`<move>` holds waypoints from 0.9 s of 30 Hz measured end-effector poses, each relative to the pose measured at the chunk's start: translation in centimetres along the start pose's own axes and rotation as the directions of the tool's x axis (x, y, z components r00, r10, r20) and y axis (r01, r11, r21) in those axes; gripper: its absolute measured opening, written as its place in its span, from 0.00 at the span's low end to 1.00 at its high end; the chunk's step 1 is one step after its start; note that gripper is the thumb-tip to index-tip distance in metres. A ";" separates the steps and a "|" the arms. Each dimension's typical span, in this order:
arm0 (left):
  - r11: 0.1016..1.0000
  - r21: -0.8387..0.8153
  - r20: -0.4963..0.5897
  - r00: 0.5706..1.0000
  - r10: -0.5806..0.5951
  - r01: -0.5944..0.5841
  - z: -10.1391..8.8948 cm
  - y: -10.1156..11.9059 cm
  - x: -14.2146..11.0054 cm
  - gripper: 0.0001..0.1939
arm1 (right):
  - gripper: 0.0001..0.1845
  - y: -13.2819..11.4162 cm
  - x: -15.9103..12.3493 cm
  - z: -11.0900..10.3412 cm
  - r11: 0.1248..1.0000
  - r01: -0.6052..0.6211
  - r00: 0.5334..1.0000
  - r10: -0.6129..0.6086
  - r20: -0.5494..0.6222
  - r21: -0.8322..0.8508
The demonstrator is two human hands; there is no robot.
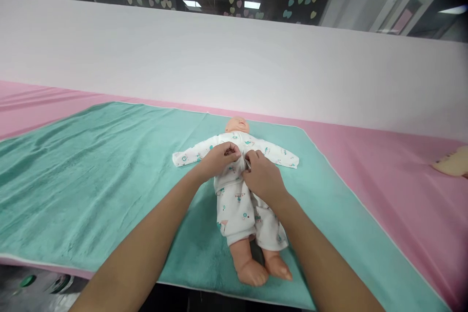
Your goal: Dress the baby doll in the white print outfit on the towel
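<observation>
A baby doll (238, 125) lies on its back on a teal towel (109, 170), head away from me, bare feet toward me. It wears a white printed romper (237, 204) with sleeves spread out to both sides. My left hand (218, 158) is closed, pinching the romper fabric at the doll's chest. My right hand (262, 175) is closed too, pinching the fabric just beside it at the front opening. The two hands almost touch over the doll's belly.
The towel lies on a pink sheet (402, 195) covering the table. A white panel (234, 63) runs along the back. A beige object (453, 162) lies at the far right edge. The table's front edge runs just below the doll's feet.
</observation>
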State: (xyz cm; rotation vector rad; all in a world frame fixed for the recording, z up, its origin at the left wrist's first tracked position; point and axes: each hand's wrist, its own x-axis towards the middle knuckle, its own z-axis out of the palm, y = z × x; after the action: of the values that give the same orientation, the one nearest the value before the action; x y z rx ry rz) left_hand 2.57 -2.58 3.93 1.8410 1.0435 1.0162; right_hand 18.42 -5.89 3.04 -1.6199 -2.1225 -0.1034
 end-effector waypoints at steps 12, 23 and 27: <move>0.992 -0.110 0.020 0.998 -0.060 0.062 0.5 0.6 -0.4 0.11 | 0.14 2.5 1.5 0.3 0.384 -0.211 0.975 0.143 0.167 0.899; 0.999 -0.019 -0.032 0.998 -0.051 0.050 0.9 0.3 -0.3 0.10 | 0.14 2.7 1.4 0.4 0.238 -0.296 0.955 0.077 0.286 0.925; 0.999 0.005 -0.034 0.999 -0.035 0.036 0.9 0.1 -0.1 0.10 | 0.14 2.9 1.6 0.5 0.259 -0.298 0.954 0.051 0.295 0.919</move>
State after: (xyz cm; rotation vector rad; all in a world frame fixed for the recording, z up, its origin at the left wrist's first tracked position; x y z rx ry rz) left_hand 3.33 -2.94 3.66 1.8093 1.0964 1.0273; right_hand 20.63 -3.45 2.59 -1.0188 -1.4496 1.2783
